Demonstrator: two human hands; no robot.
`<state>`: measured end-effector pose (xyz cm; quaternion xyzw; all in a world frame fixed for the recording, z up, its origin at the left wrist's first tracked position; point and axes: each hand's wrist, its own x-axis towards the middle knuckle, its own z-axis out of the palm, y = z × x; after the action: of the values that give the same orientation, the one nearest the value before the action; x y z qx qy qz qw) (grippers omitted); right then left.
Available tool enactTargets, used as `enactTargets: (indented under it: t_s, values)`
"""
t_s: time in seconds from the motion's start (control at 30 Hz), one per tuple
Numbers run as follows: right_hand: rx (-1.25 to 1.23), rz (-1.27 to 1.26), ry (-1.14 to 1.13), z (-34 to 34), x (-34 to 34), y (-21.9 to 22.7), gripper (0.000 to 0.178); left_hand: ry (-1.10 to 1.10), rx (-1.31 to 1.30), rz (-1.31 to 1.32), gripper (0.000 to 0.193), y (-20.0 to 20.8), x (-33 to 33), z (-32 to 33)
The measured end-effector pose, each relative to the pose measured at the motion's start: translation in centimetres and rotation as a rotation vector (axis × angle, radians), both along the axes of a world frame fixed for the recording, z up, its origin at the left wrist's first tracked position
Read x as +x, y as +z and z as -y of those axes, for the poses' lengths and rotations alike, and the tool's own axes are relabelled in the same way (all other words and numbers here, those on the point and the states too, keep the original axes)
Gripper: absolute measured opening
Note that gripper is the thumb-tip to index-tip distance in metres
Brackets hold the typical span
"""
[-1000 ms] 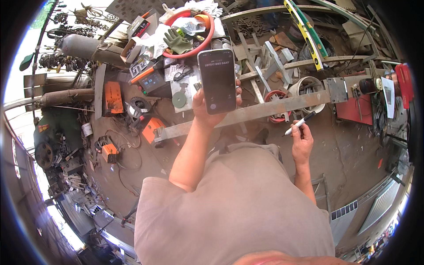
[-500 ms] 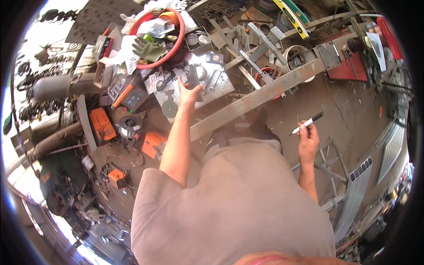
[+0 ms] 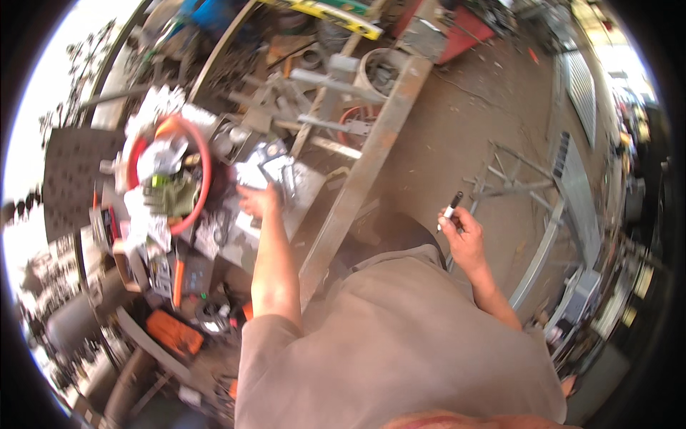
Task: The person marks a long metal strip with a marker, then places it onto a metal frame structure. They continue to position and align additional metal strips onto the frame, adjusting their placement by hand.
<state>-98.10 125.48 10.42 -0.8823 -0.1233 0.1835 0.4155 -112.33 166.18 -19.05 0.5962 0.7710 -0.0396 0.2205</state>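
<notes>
My left hand (image 3: 259,201) is stretched over a cluttered metal worktop (image 3: 306,191). Its fingers look spread, blurred by motion, and nothing shows between them. Close by, bright shiny items (image 3: 251,174) lie beyond the fingertips, too smeared to name. Held in my right hand (image 3: 464,239) is a white marker (image 3: 450,211) with a black end pointing up and away, gripped between thumb and fingers in front of my body.
Left of the worktop, a red hose ring (image 3: 206,161) surrounds grey-green gloves (image 3: 171,196) and packets. A long steel bar (image 3: 364,175) runs diagonally before me. Farther off are a white bucket (image 3: 366,71) and a yellow level (image 3: 343,19); a metal frame (image 3: 525,189) stands right.
The view has swung rightward, shifting the worktop left. My left hand has come off a dark, phone-like object it gripped before. My right hand keeps the marker, now tilted more upright.
</notes>
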Motion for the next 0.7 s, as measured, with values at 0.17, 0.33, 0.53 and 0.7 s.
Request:
enactTargets:
  t_s: [0.17,0.33,0.53,0.7]
  values:
    - [-0.019,0.074,-0.038,1.0,2.2,2.3,0.028,-0.058,0.114,-0.055,0.115,-1.6,-0.3,0.5]
    - [0.140,-0.054,-0.181,5.7,5.9,4.0,0.033,-0.226,0.368,0.110,0.093,3.3,-0.2,3.4]
    - [0.406,-0.134,-0.162,13.0,13.1,3.8,0.031,-0.556,0.055,1.045,0.040,20.9,13.0,19.8]
    - [0.237,0.040,0.051,19.6,19.4,4.4,0.023,-0.884,-0.496,1.183,0.027,33.6,27.8,37.9]
